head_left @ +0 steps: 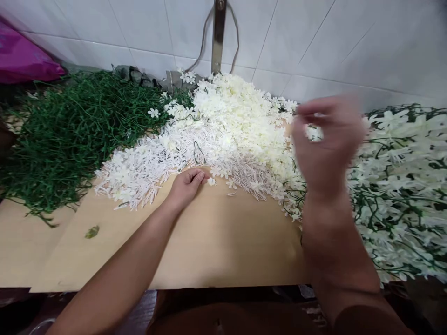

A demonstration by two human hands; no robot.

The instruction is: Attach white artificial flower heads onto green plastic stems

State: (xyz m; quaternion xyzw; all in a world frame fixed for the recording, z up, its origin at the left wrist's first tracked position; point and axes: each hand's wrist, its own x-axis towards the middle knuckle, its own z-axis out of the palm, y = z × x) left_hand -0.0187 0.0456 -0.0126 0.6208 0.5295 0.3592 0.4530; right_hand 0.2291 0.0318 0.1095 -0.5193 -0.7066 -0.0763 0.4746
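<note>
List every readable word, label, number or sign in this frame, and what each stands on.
None: no text shows on the brown board, the white tiled wall, the purple bag or the flower piles. The right hand is motion-blurred.

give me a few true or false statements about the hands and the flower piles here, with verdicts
1. The left hand rests on the tan board at the edge of the white stamen pile. True.
2. The right hand lies flat on the board. False: it is raised above the piles, blurred, its fingers pinched together.
3. The green stems are heaped on the left. True.
4. The cream petal pile sits in front of the left hand, near the board's front edge. False: it is heaped at the back, by the tiled wall.
5. Finished sprays of white flowers lie on the right. True.
</note>
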